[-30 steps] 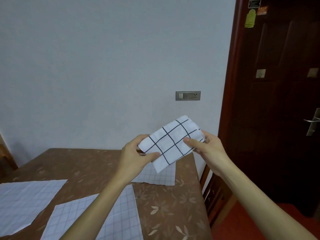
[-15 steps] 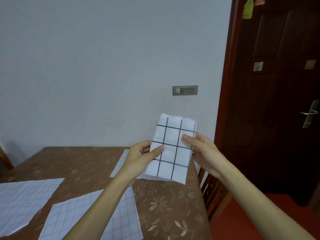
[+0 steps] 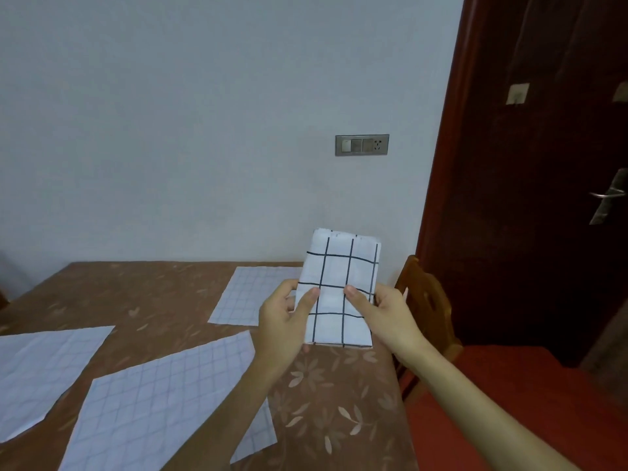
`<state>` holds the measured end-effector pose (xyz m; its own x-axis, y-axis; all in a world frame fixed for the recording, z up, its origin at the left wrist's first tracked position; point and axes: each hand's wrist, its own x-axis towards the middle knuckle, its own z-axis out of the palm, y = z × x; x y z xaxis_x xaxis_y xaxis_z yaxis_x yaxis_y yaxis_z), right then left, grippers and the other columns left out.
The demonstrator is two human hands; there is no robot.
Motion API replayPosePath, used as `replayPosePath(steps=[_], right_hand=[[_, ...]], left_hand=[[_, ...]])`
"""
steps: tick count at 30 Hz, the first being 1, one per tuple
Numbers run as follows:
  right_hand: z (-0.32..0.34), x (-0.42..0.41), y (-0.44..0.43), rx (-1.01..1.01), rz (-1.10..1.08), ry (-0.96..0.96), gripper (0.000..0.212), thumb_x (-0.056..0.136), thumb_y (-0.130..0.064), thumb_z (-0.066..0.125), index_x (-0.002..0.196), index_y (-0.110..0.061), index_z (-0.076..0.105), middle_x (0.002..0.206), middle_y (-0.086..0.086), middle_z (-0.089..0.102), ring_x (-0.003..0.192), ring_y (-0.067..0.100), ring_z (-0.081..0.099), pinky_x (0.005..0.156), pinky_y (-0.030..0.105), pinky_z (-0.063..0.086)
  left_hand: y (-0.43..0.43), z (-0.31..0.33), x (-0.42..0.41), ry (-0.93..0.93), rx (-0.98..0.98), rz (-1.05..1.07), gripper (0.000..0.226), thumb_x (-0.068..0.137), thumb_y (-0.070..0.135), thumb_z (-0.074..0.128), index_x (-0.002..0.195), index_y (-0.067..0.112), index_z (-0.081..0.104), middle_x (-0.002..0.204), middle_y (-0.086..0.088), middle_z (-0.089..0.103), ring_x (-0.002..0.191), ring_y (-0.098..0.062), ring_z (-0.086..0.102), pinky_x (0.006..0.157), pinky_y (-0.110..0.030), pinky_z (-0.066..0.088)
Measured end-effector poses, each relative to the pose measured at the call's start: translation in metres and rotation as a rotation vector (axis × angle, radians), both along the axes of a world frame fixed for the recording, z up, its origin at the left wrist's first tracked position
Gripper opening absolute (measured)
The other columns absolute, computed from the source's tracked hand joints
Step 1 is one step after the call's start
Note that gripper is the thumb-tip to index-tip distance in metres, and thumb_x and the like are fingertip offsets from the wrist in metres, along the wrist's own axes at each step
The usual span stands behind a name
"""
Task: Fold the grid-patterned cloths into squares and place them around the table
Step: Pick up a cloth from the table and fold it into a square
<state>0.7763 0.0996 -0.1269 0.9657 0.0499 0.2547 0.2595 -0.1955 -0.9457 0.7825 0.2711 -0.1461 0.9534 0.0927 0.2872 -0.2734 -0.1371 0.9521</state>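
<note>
Fingers point(image 3: 356, 294) of both hands are pinched on the folded cloth point(image 3: 339, 287), now lowered nearer the bench point(image 3: 163, 294).

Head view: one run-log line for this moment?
folded black-grid cloth | held upright above table edge | left hand and right hand pinch its sides, thumbs in front | three sheets lie flat
</note>
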Motion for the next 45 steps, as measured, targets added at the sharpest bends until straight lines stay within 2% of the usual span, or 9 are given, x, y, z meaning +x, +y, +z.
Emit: replayPosePath(steps=[4, 8, 20, 30, 34, 37, 39, 41, 45], right_hand=[[-0.020, 0.004, -0.008, -0.062, 0.047, 0.095, 0.022, 0.102, -0.020, 0.055, 0.084, -0.023, 0.067, 0.067, -0.024, 0.071, 0.065, -0.008, 0.067, 0.060, 0.010, 0.048], [-0.038, 0.003, -0.014, -0.107, 0.126, 0.186, 0.024, 0.101, -0.030, 0.056, 0.116, -0.022, 0.072, 0.112, -0.004, 0.076, 0.103, 0.017, 0.073, 0.091, 0.038, 0.059], [-0.066, 0.013, -0.016, 0.372, 0.134, 0.507, 0.030, 0.098, -0.004, 0.053, 0.125, -0.006, 0.066, 0.118, 0.013, 0.074, 0.107, 0.029, 0.071, 0.079, 0.030, 0.060], [-0.100, 0.053, -0.047, 0.503, 0.151, 0.625, 0.032, 0.094, 0.004, 0.040, 0.093, 0.001, 0.072, 0.090, 0.019, 0.071, 0.074, 0.022, 0.070, 0.063, 0.029, 0.059], [-0.122, 0.083, -0.068, 0.497, 0.247, 0.672, 0.028, 0.082, -0.021, 0.049, 0.078, -0.002, 0.068, 0.097, 0.023, 0.067, 0.083, 0.032, 0.064, 0.064, 0.035, 0.054], [-0.137, 0.103, -0.076, 0.321, 0.224, 0.680, 0.037, 0.092, -0.037, 0.062, 0.082, -0.002, 0.071, 0.079, 0.009, 0.060, 0.071, 0.018, 0.063, 0.062, 0.026, 0.053], [-0.150, 0.115, -0.080, 0.220, 0.198, 0.699, 0.030, 0.086, -0.039, 0.073, 0.096, -0.011, 0.075, 0.098, 0.007, 0.068, 0.087, 0.013, 0.070, 0.077, 0.030, 0.059], [-0.164, 0.129, -0.085, 0.169, 0.217, 0.752, 0.047, 0.075, -0.041, 0.083, 0.119, -0.028, 0.069, 0.123, 0.000, 0.068, 0.111, 0.017, 0.068, 0.097, 0.044, 0.056], [-0.185, 0.152, -0.091, 0.158, 0.238, 0.816, 0.063, 0.079, -0.023, 0.084, 0.135, -0.023, 0.057, 0.123, 0.003, 0.071, 0.105, 0.020, 0.073, 0.090, 0.042, 0.060]], left_hand=[[0.006, -0.014, 0.010, 0.186, 0.051, -0.103, 0.027, 0.092, 0.042, 0.065, 0.105, 0.020, 0.072, 0.094, -0.001, 0.080, 0.082, -0.015, 0.077, 0.072, -0.036, 0.064], [0.019, -0.030, 0.018, 0.298, 0.032, -0.203, 0.026, 0.095, 0.034, 0.064, 0.107, 0.014, 0.075, 0.099, -0.002, 0.080, 0.093, -0.020, 0.076, 0.085, -0.043, 0.062], [0.037, -0.066, 0.019, 0.454, -0.233, -0.388, 0.030, 0.095, 0.008, 0.063, 0.124, 0.013, 0.068, 0.110, -0.017, 0.076, 0.095, -0.032, 0.075, 0.079, -0.042, 0.063], [0.006, -0.084, 0.042, 0.599, -0.409, -0.306, 0.035, 0.099, -0.009, 0.038, 0.078, 0.001, 0.064, 0.068, -0.009, 0.067, 0.052, -0.016, 0.064, 0.044, -0.025, 0.052], [-0.008, -0.094, 0.060, 0.684, -0.390, -0.177, 0.039, 0.095, -0.001, 0.043, 0.062, 0.005, 0.062, 0.060, -0.002, 0.059, 0.049, -0.015, 0.058, 0.042, -0.024, 0.046], [-0.017, -0.112, 0.071, 0.596, -0.137, -0.104, 0.018, 0.091, 0.009, 0.069, 0.074, 0.006, 0.066, 0.060, 0.012, 0.059, 0.055, -0.006, 0.060, 0.050, -0.019, 0.047], [-0.024, -0.126, 0.078, 0.546, 0.044, -0.073, 0.015, 0.081, 0.013, 0.083, 0.083, 0.011, 0.069, 0.061, 0.016, 0.061, 0.062, -0.005, 0.063, 0.058, -0.018, 0.049], [-0.035, -0.137, 0.085, 0.540, 0.044, -0.011, 0.018, 0.079, 0.011, 0.084, 0.086, 0.018, 0.069, 0.067, 0.016, 0.066, 0.065, -0.005, 0.066, 0.059, -0.020, 0.051], [-0.061, -0.150, 0.098, 0.536, -0.028, 0.141, 0.024, 0.081, 0.008, 0.082, 0.094, 0.023, 0.069, 0.092, 0.003, 0.075, 0.079, -0.014, 0.074, 0.060, -0.032, 0.061]])
